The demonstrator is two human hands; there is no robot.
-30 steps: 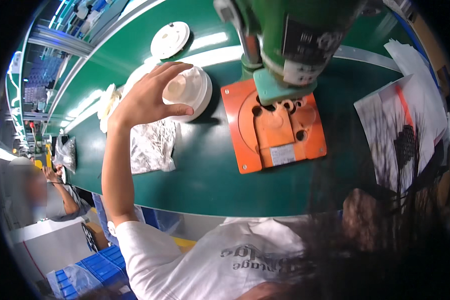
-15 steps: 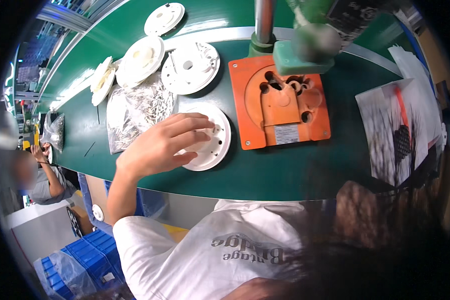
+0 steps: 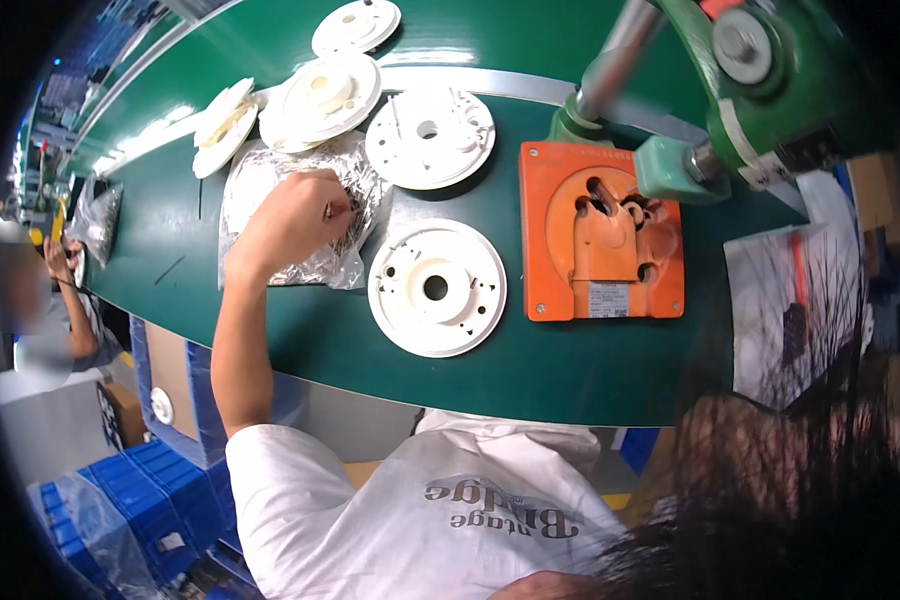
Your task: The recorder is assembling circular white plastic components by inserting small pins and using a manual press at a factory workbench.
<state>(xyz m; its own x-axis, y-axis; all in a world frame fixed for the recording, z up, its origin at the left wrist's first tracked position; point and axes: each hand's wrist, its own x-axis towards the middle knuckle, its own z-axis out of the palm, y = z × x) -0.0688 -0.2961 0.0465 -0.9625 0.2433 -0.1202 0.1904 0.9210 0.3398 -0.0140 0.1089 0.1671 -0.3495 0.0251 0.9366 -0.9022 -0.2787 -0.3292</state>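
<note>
My left hand [image 3: 295,228] is over a clear plastic bag [image 3: 355,262] full of small silvery pins, its fingers curled down and closed. Whether a pin is between the fingertips is hidden. Just right of the hand, a round white plastic disc [image 3: 410,322] lies flat on the table, with a dark centre hole and a few small holes. Behind it sits a second white disc [image 3: 425,165] with thin pins standing up on its face. Hair covers the lower right, and my right hand does not show.
An orange fixture block [image 3: 560,285] stands right of the discs, below a green press [image 3: 770,100] with a pale green pad [image 3: 670,168]. More white discs [image 3: 320,100] lie at the back left. Papers [image 3: 780,300] are at the right. A co-worker's hand [image 3: 60,258] shows far left.
My left hand has moved off the near white disc, left and back to the bag of pins, and its fingers have curled. The whole view has shifted somewhat.
</note>
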